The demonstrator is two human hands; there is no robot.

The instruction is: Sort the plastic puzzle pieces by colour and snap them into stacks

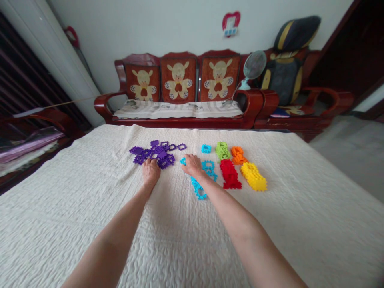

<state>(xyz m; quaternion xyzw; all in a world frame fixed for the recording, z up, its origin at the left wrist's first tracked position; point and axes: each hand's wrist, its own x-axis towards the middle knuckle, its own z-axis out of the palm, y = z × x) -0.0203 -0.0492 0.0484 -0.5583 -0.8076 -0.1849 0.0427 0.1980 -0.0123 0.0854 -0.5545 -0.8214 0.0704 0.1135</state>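
At the front of a loose pile of purple toothed plastic building pieces (162, 155), my left hand (151, 172) has its fingers bent down and closed on a purple piece, with the fingertips partly hidden. My right hand (192, 165) pinches a light-blue toothed building piece (183, 161) just right of that pile. Beneath and beside my right wrist lie several more light-blue pieces (200, 192), partly covered by the forearm. Some purple pieces are solid squares, others open frames.
Right of my right hand are stacks of red (230, 175), yellow (253, 177), green (222, 151) and orange pieces (237, 155). A single blue piece (206, 149) lies behind. The quilted cream cover (168, 240) ends before a wooden sofa (180, 122). A fan (254, 65) stands beyond.
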